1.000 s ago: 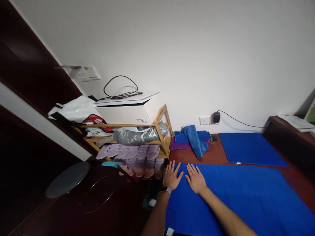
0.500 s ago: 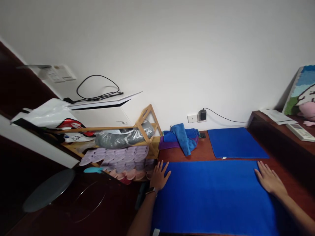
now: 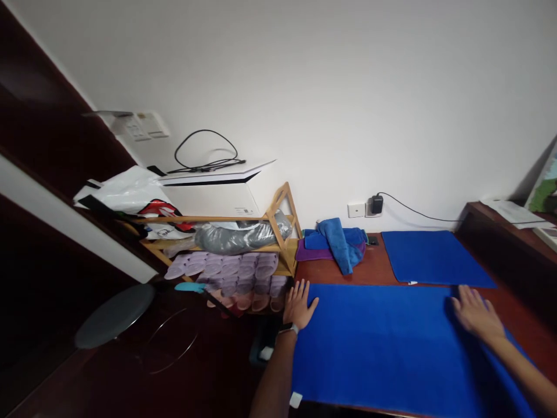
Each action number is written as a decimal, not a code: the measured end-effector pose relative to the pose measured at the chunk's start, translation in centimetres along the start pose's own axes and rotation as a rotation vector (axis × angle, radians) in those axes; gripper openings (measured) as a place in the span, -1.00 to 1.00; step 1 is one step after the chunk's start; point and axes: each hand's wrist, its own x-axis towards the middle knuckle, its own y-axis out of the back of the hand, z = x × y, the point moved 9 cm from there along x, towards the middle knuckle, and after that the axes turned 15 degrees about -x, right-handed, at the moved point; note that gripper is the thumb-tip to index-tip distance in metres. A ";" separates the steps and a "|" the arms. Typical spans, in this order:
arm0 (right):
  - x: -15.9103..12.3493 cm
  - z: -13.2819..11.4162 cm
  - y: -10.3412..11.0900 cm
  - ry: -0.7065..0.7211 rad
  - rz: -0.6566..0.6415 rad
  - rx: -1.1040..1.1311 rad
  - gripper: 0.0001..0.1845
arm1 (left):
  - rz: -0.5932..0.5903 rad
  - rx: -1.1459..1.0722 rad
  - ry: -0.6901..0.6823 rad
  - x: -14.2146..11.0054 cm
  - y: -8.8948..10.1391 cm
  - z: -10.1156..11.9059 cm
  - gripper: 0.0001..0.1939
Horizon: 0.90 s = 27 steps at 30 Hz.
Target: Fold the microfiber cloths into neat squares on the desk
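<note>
A large blue towel (image 3: 383, 348) lies spread flat on the reddish-brown desk, a white tag at its near left corner. My left hand (image 3: 299, 306) rests on the towel's far left corner, open with fingers spread, a watch on the wrist. Over the far right part of the towel is my right hand (image 3: 478, 314), open with fingers stretched forward and slightly blurred; a shadow falls beside it. A smaller blue cloth (image 3: 435, 257) lies flat behind the towel. Crumpled blue and purple cloths (image 3: 342, 247) are heaped at the back left of the desk.
Left of the desk stands a wooden rack (image 3: 282, 223) with purple and pink slippers (image 3: 230, 267), bags and a white box (image 3: 209, 197). A round stool (image 3: 115, 316) is at far left. A charger (image 3: 376, 203) is plugged into the wall; its cable runs to a raised shelf (image 3: 478, 217).
The view has turned left, so the scene sits farther right. My right hand has shifted inward over the towel from its right edge. My left hand remains at the left corner.
</note>
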 end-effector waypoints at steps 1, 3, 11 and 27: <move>-1.1 -4.6 0.9 0.067 0.046 -0.021 -0.03 | -0.004 -0.007 0.002 0.0 0.0 0.1 -0.21; -4.7 -16.4 1.6 0.294 0.082 -0.036 -0.07 | -0.008 -0.015 0.005 -0.1 0.1 0.2 -0.21; -15.5 -42.0 -3.2 0.748 -0.086 0.012 -0.26 | -0.004 -0.010 0.009 -0.1 0.0 0.0 -0.25; 2.0 8.5 -3.0 0.062 0.025 -0.028 0.09 | 0.027 0.059 -0.037 0.7 -0.4 -0.6 -0.26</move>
